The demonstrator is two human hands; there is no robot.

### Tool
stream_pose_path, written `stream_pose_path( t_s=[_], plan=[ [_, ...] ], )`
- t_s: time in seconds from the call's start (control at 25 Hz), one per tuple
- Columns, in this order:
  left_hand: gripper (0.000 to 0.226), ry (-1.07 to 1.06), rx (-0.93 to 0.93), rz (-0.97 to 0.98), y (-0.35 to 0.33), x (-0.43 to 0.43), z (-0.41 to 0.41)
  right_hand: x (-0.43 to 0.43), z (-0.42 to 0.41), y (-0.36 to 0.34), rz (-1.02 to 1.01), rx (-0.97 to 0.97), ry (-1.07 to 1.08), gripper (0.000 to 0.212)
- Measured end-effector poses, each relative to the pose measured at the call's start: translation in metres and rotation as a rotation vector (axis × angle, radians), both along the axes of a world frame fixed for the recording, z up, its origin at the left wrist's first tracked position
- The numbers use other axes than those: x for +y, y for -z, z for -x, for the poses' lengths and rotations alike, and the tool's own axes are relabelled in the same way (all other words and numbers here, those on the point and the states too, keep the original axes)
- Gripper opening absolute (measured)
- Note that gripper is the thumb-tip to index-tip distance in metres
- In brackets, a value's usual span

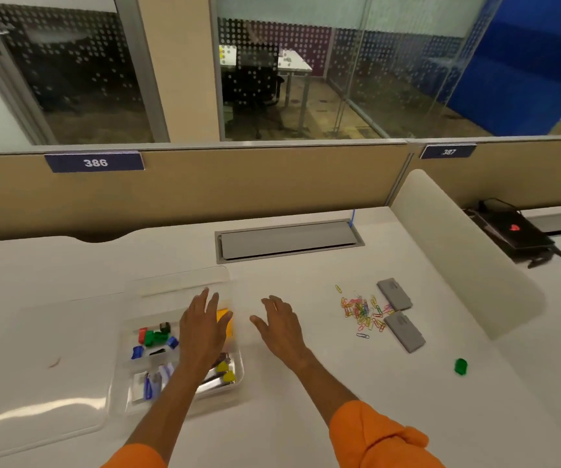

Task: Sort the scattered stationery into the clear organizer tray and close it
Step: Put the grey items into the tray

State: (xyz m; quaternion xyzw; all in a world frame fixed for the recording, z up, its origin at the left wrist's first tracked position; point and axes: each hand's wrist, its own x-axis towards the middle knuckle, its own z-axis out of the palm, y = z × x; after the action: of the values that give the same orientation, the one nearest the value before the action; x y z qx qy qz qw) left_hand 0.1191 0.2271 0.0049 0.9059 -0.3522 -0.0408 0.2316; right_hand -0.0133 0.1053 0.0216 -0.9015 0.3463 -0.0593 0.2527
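Paper clips (pixel 361 312) lie loose; left hand (pixel 204 327) flat over the organizer tray (pixel 177 287), right hand (pixel 280 327) flat beside it, both empty, we should rake them together before pinching

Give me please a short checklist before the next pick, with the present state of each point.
1. Hands free: ok; left hand and right hand are open, holding nothing.
2. Lid open: ok; lid lies left of the organizer tray.
3. Stationery all sorted: not ok; paper clips, far grey box, near grey box and green clip lie outside the tray.
4. Room for clips in tray: cannot tell; the left hand covers part.
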Motion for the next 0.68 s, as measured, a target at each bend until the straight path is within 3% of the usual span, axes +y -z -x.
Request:
stream_pose_path(
  t_s=[0.08, 0.28, 0.44, 0.68],
  plan=[
    [0.053, 0.034, 0.014, 0.018, 0.001, -0.020, 0.017, -0.014, 0.022, -0.001, -0.003, -0.010, 0.036, 0.099],
    [0.053, 0.120, 0.091, 0.052, -0.004, -0.074, 0.065, -0.059, 0.079, 0.005, -0.032, 0.026, 0.147, 0.059],
    [0.053, 0.211, 0.170, 0.055, 0.001, -0.113, 0.105, -0.091, 0.124, 0.014, -0.046, 0.035, 0.243, 0.066],
    [0.052, 0.310, 0.262, 0.030, 0.006, -0.157, 0.146, -0.136, 0.174, 0.022, -0.059, 0.047, 0.361, 0.057]
  ],
)
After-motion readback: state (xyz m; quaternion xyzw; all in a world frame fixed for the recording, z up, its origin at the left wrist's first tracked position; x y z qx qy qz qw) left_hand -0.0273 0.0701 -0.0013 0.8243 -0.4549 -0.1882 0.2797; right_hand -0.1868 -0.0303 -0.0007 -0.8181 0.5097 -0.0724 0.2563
